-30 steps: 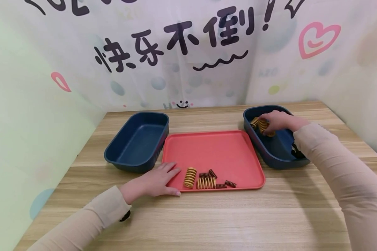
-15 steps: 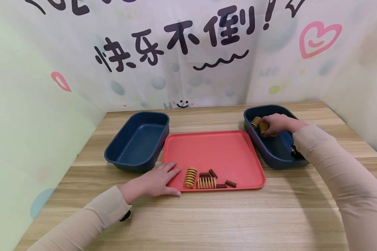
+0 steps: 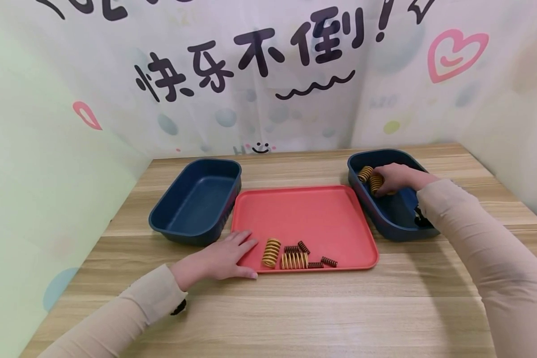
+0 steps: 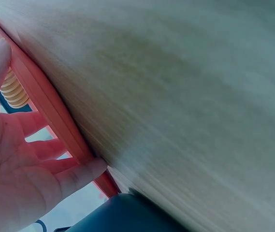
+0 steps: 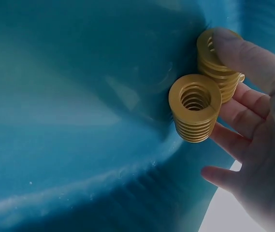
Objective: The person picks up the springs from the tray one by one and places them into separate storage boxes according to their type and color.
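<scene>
Inside the right blue bin [image 3: 387, 231], my right hand [image 3: 396, 178] pinches a large yellow coil spring [image 3: 376, 184], with the thumb [image 5: 253, 60] over its end in the right wrist view. Close against it stands another yellow spring [image 5: 195, 108], and one more yellow spring [image 3: 365, 173] lies by the bin's left wall. My left hand [image 3: 223, 256] rests with straight fingers on the near left corner of the red tray [image 3: 302, 214]. Right of that hand are two yellow springs, one upright-lying [image 3: 271, 252] and one sideways [image 3: 294, 260], among several small dark springs [image 3: 328, 261].
A second blue bin [image 3: 197, 206] stands left of the tray, with nothing in it. The wooden table [image 3: 322, 313] runs up to a printed cloth backdrop [image 3: 295, 119]. The right forearm sleeve [image 3: 488, 233] passes over the right bin's near edge.
My right hand has shifted very slightly, its fingers closing around the yellow spring in the bin. The left hand and the springs on the tray have stayed put.
</scene>
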### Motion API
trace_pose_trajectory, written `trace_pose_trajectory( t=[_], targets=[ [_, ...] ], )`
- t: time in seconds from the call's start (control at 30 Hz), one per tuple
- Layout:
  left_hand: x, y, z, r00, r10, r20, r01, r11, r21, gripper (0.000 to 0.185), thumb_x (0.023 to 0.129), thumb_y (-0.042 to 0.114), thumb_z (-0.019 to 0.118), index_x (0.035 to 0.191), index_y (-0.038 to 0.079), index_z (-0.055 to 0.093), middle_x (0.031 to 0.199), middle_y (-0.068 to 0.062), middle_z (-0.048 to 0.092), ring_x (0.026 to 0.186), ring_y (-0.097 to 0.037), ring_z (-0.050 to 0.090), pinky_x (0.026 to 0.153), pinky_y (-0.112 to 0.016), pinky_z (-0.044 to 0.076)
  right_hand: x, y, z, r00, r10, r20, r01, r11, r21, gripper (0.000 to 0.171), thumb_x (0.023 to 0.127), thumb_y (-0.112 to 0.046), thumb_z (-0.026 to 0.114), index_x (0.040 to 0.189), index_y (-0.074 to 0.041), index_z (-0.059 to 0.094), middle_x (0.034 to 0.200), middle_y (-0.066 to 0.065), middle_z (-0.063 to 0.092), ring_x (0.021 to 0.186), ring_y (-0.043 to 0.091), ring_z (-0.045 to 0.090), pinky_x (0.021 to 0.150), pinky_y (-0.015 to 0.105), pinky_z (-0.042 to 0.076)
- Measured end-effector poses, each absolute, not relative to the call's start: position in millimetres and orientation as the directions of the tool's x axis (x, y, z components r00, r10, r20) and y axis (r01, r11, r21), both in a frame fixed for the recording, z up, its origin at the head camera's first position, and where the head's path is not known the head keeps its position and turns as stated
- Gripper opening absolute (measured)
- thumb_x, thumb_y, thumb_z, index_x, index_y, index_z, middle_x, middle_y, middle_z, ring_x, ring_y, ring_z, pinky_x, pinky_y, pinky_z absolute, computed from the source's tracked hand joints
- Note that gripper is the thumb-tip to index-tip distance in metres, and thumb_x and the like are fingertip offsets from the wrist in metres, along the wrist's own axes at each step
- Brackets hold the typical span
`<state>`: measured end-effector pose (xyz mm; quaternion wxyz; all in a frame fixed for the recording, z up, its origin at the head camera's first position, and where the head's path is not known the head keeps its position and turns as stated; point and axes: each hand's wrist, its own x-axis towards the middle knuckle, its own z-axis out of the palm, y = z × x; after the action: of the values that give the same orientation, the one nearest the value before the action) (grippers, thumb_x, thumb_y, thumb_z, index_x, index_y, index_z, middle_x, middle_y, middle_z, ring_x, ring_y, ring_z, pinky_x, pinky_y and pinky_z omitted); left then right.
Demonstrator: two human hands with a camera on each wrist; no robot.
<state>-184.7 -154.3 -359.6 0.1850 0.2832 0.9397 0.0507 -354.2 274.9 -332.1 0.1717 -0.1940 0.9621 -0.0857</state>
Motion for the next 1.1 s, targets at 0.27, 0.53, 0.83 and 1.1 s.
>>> trace_pose_trajectory(
  t=[0.27,0.53,0.83,1.1],
  targets=[
    [-183,-154,-358,-0.772,0.548,-0.322,0.508,0.837,0.205,0.08,0.081,0.056,0.057,0.143,0.011,0.032,0.149,-0.015,0.023,0.135,-0.039,0.022,0.106,-0.049,0.026,-351,271,-329,-0.863,-0.398,-0.311,-0.325,0.909,-0.262,0.056,0.077,-0.021,0.071,0.119,0.007,0.046,0.101,0.02,0.056,0.087,0.031,0.051,0.079,0.045,0.044],
    [-184,-154,-358,-0.774,0.543,-0.326,0.507,0.839,0.197,0.081,0.081,0.058,0.056,0.143,0.012,0.032,0.149,-0.014,0.023,0.135,-0.038,0.022,0.106,-0.048,0.026,-350,273,-322,-0.853,-0.408,-0.326,-0.328,0.904,-0.272,0.066,0.077,-0.026,0.072,0.124,0.008,0.041,0.113,0.027,0.052,0.098,0.036,0.05,0.087,0.051,0.041],
    [-186,-154,-360,-0.772,0.548,-0.322,0.514,0.836,0.193,0.082,0.08,0.059,0.055,0.143,0.012,0.031,0.149,-0.014,0.023,0.135,-0.038,0.022,0.106,-0.048,0.027,-353,277,-291,-0.841,-0.527,-0.117,-0.491,0.837,-0.24,0.068,0.077,-0.032,0.072,0.122,0.011,0.045,0.116,0.031,0.051,0.106,0.042,0.048,0.09,0.051,0.039],
    [-185,-154,-360,-0.77,0.552,-0.32,0.514,0.834,0.202,0.082,0.081,0.059,0.055,0.143,0.012,0.032,0.149,-0.015,0.022,0.135,-0.039,0.021,0.106,-0.048,0.027,-330,244,-256,-0.807,-0.588,-0.059,-0.569,0.8,-0.191,0.067,0.078,-0.033,0.071,0.128,0.005,0.046,0.126,0.026,0.05,0.116,0.041,0.044,0.096,0.056,0.033]
  ],
)
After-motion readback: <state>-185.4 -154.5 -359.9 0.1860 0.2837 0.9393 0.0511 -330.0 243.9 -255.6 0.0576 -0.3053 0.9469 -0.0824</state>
